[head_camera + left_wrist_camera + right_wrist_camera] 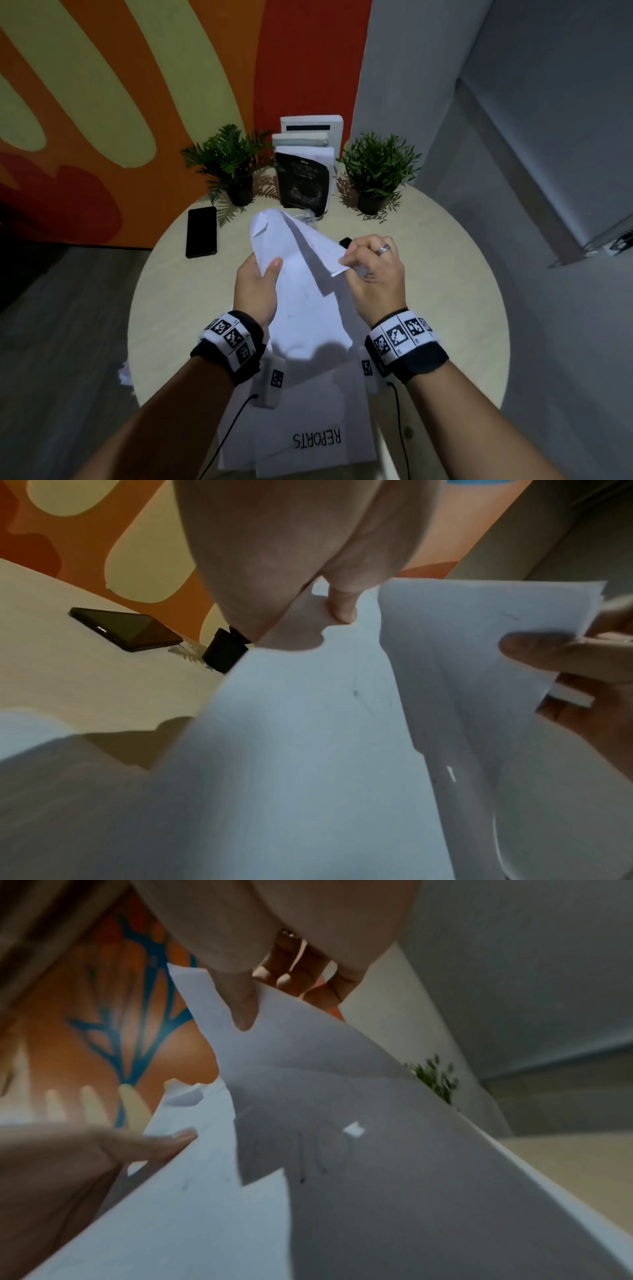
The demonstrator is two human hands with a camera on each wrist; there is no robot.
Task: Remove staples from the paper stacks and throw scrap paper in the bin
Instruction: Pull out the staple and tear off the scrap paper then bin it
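Note:
A stack of white paper sheets point(301, 274) is held up above the round table point(171, 308) between both hands. My left hand point(260, 281) grips the stack's left edge, thumb on top. My right hand point(356, 263) pinches the folded-over right corner of the sheets, a ring on one finger. The left wrist view shows the paper point(308, 737) with my thumb point(342, 607) pressed on it. In the right wrist view, my thumb point(240, 1007) pins the paper corner point(308, 1083). No staple shows clearly. A sheet marked REPORTS point(317, 442) lies beneath, near the table's front edge.
A black phone point(201, 232) lies at the table's left. Two potted plants point(229, 164) point(376, 171) flank standing books point(303, 178) at the back. A small black object point(345, 242) peeks out behind my right hand. Crumpled paper point(125, 375) sits by the table's left edge.

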